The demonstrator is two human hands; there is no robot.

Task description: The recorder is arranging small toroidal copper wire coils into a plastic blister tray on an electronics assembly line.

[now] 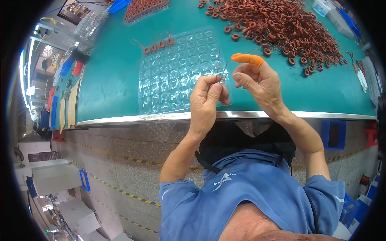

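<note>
My left hand is closed, thumb against fingers, on a small part with thin dark wire leads standing up from the grip. Its body is mostly hidden by the fingers, so I cannot make out its shape. To the right, my right hand is raised with thumb and index finger apart and nothing visible between them. An orange finger cot covers its index finger. Beneath and left of my left hand lies a clear plastic blister tray. Several reddish-brown ring coils sit in its far row, wires pointing away.
A large heap of reddish-brown ring coils spreads over the green tabletop at far right. Another filled tray stands at the back. The table's metal front edge runs before me. A blue crate is below, to the right.
</note>
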